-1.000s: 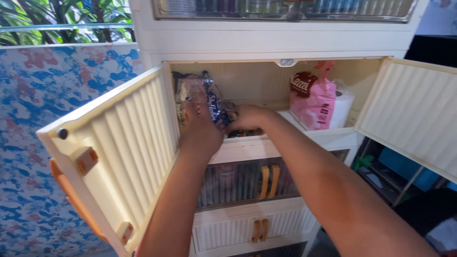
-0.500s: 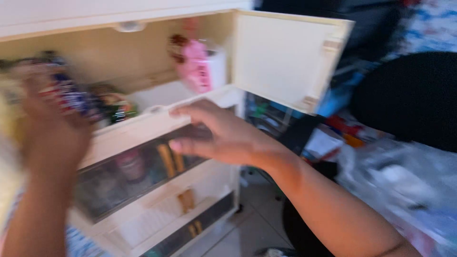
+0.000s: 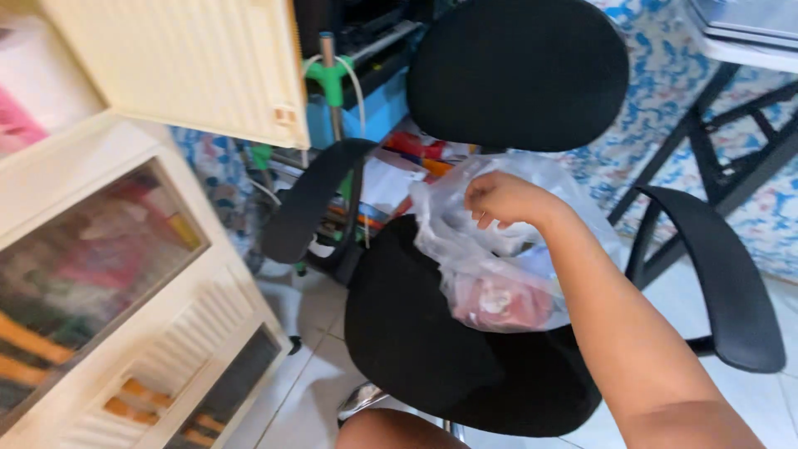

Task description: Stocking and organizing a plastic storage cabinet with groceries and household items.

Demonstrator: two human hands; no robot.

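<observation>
My right hand (image 3: 501, 199) is at the mouth of a clear plastic bag (image 3: 461, 258), fingers curled on its top edge. The bag lies on the seat of a black office chair (image 3: 407, 349) and holds a pink and red packet (image 3: 499, 303) near its bottom. My forearm stretches in from the lower right. My left hand is out of view; a rounded bit of skin (image 3: 391, 431) shows at the bottom edge, and I cannot tell which body part it is.
A cream cabinet (image 3: 141, 324) stands at left with its right door (image 3: 183, 66) swung open above the chair's left armrest (image 3: 307, 204). A pink pack (image 3: 17, 125) sits on its shelf. Black table legs (image 3: 731, 158) stand behind the right armrest (image 3: 723, 283). Clutter lies behind the chair.
My view has swung right from the cabinet shelf to the chair. My right hand left the shelf edge and now rests on the plastic bag. My left hand has dropped out of sight.
</observation>
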